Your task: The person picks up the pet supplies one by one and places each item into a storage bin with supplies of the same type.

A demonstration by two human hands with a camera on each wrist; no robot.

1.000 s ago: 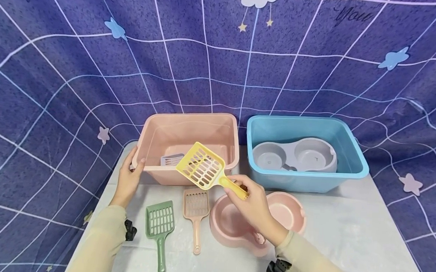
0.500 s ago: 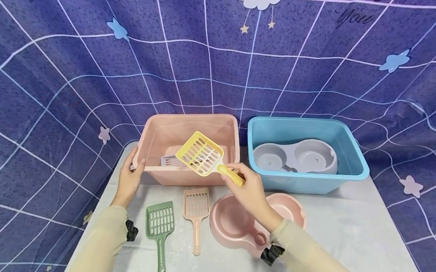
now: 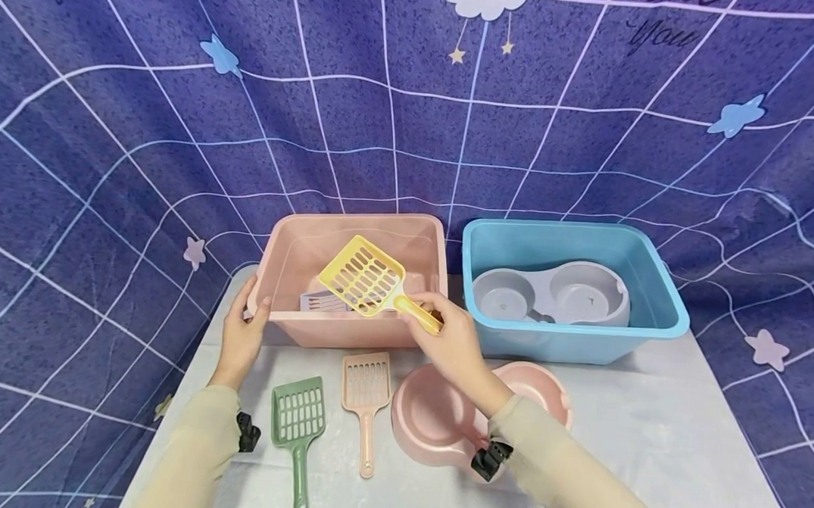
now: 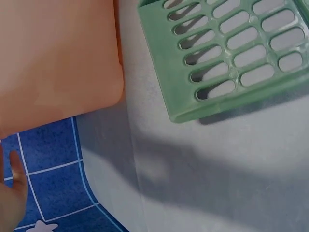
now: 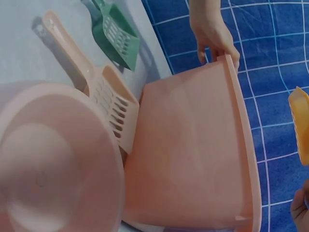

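Note:
Held by its handle in my right hand (image 3: pixel 447 343), a yellow slotted litter scoop (image 3: pixel 418 315) is over the front part of the pink litter box (image 3: pixel 349 335), its head tilted. Its edge also shows in the right wrist view, beside the fingertips. My left hand (image 3: pixel 239 345) grips the box's front left corner, thumb at the front, fingers on the left side. Inside the box lies a pale grey slotted scoop (image 3: pixel 319 301), partly hidden by the yellow one. On the table before the box lie a green litter scoop (image 3: pixel 300 461) and a pink litter scoop (image 3: pixel 367 438).
To the right stands a blue litter box (image 3: pixel 546 343) with a grey double bowl (image 3: pixel 545 283) inside. A pink double bowl (image 3: pixel 427 410) sits on the table under my right forearm. A purple patterned cloth (image 3: pixel 413 118) hangs behind and at the sides.
My right hand has carried the yellow scoop leftward and farther back, so its head is now over the pink box. The left hand stays on the corner.

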